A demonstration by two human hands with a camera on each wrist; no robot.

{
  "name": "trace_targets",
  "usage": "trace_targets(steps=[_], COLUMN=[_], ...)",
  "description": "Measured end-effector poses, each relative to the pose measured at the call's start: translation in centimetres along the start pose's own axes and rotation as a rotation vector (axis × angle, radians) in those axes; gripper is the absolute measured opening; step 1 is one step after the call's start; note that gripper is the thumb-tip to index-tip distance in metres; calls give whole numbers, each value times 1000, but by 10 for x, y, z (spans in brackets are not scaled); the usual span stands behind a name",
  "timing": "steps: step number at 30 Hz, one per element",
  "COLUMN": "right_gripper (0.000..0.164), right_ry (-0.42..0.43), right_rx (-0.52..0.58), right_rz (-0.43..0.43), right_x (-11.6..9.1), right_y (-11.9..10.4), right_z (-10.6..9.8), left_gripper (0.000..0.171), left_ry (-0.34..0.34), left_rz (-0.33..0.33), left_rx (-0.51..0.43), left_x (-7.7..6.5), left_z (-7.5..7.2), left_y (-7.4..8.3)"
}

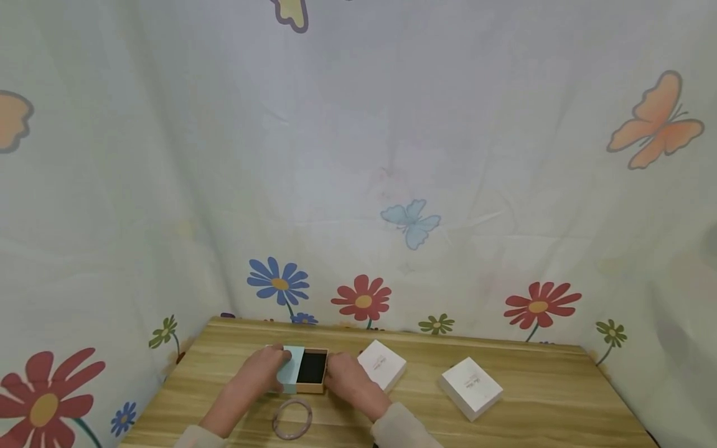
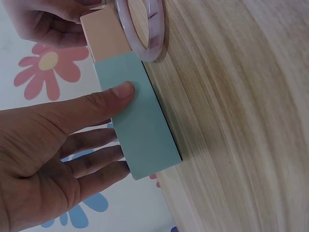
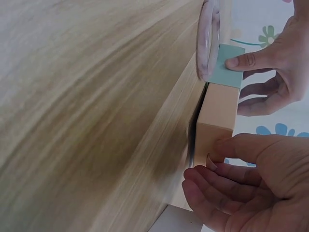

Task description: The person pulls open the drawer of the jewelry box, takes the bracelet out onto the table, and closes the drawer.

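A drawer-style gift box lies on the table, its pale teal sleeve (image 1: 292,369) partly drawn off a peach drawer (image 3: 218,105). Black lining (image 1: 312,368) shows inside the drawer. My left hand (image 1: 262,371) grips the sleeve, thumb on its near side and fingers round the far side. At the drawer's right end, my right hand (image 1: 351,381) pinches a small pull tab (image 3: 211,163) between thumb and fingers. A pinkish, marbled bangle (image 2: 157,29) lies on the wood in front of the box, apart from both hands.
Just right of my right hand lies a white box (image 1: 383,366) with small print on top. Another white box (image 1: 472,387) sits farther right. The wooden table (image 1: 551,398) ends at the back against a curtain (image 1: 336,155) patterned with flowers and butterflies.
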State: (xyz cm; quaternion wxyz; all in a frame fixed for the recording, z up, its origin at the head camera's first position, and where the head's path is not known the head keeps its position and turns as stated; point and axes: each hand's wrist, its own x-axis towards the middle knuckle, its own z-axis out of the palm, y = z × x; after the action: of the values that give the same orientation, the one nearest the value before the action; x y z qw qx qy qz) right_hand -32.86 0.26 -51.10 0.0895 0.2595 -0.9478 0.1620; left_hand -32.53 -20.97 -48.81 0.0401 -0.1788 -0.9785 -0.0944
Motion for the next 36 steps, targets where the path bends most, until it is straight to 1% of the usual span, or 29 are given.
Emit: trace_targets(steps=[8,14,22,33,36], right_gripper=[9,12,11,7,6], right_ry=[-8,-37,-47,-61,-75], right_rx=[8,37,52,46,77], right_rz=[-17,-12,-23,-35,-33], right_x=[2,5,8,13,15], right_y=[2,2,0,-4,-4], right_z=[1,3,4,8,9], left_gripper=[55,55,55,54,54], left_ry=[-1,1,-10,6,12], left_rz=[-8,-1,-11,4,4], left_rx=[2,7,8,-1,0], left_x=[1,2,0,1,1], left_z=[1,2,1,3,3], left_y=[0,0,0,-2,-2])
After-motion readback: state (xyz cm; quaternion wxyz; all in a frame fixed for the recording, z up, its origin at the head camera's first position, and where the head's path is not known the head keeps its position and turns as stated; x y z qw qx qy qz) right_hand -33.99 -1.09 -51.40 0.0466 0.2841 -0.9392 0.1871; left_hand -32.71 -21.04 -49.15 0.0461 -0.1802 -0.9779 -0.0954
